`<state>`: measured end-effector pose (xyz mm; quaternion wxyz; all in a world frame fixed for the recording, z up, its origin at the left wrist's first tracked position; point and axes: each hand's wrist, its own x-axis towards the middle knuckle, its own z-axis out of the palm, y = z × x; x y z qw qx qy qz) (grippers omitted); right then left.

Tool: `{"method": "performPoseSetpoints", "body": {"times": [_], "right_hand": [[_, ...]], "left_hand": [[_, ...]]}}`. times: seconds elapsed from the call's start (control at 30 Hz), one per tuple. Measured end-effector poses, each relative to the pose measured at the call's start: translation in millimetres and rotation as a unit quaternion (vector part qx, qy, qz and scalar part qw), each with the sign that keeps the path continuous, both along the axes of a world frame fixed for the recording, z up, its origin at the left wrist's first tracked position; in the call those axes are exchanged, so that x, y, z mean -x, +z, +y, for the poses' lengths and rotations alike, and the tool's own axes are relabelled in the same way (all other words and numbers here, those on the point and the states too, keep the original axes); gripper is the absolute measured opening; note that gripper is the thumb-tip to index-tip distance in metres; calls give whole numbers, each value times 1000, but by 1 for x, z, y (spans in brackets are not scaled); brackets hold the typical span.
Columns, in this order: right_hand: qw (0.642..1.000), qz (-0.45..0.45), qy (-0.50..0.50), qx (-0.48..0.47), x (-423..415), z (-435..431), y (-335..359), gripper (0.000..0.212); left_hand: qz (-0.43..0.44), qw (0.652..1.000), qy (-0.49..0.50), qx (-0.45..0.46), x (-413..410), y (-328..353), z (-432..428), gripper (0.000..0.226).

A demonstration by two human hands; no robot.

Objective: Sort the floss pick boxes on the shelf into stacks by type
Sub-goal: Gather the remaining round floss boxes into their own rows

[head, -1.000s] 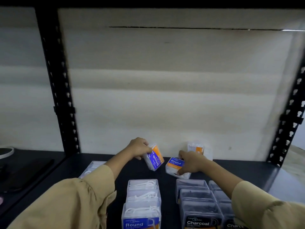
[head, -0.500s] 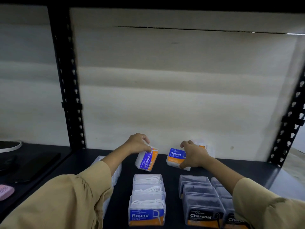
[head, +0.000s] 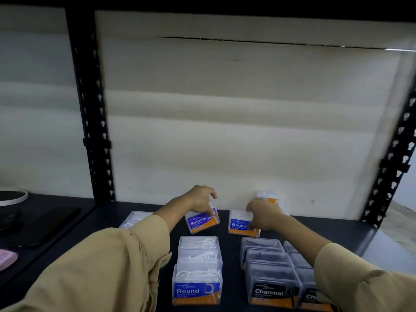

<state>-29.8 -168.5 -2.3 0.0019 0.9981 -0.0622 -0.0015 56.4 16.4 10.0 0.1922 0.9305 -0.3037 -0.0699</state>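
Head view, left hand: the left hand (head: pixel 201 200) grips the Smooth box (head: pixel 202 221) from above, tilted, its label turned toward the camera, probably so the type can be read before it goes to a pile.
Head view, right hand: the right hand (head: pixel 264 216) is closed over the loose Round box (head: pixel 239 224), which rests on the shelf (head: pixel 371 242); likely bound for its own kind.
Round stack: the Round stack (head: pixel 198 271) stands in a row near the front, labels outward.
Charcoal stack: the Charcoal stack (head: pixel 270 273) sits just beside it (a second Charcoal row is partly hidden by the sleeve).
Still unsorted: an orange-labelled box (head: pixel 269 197) stands against the back wall, type unreadable.
Far left: clear boxes (head: pixel 135 218), label hidden.
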Motion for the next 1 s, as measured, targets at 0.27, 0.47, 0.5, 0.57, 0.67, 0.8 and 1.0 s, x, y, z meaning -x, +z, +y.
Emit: {"method": "performPoseSetpoints", "body": {"times": [0.27,0.47,0.5,0.57,0.67,0.8,1.0], "right_hand": [[998,-2,2,-59,3,-10,2,55],[995,6,0,-103,3,-10,3,48],[994,10,4,-108,3,-8,4,48],[993,18,15,-115,4,-3,7,46],[990,28,33,-135,4,7,9,45],[982,46,56,-174,-1,23,9,44],[971,72,94,-207,-14,46,9,40]], "left_hand": [[25,999,-17,-31,1,-1,10,62],[18,997,-21,-71,-5,2,29,49],[14,997,-20,-69,-7,1,32,47],[3,998,-15,-67,-11,0,36,46],[-3,998,-4,-61,-18,-2,42,47],[-11,997,11,-71,-32,0,55,46],[-14,993,30,-111,-55,6,80,45]]}}
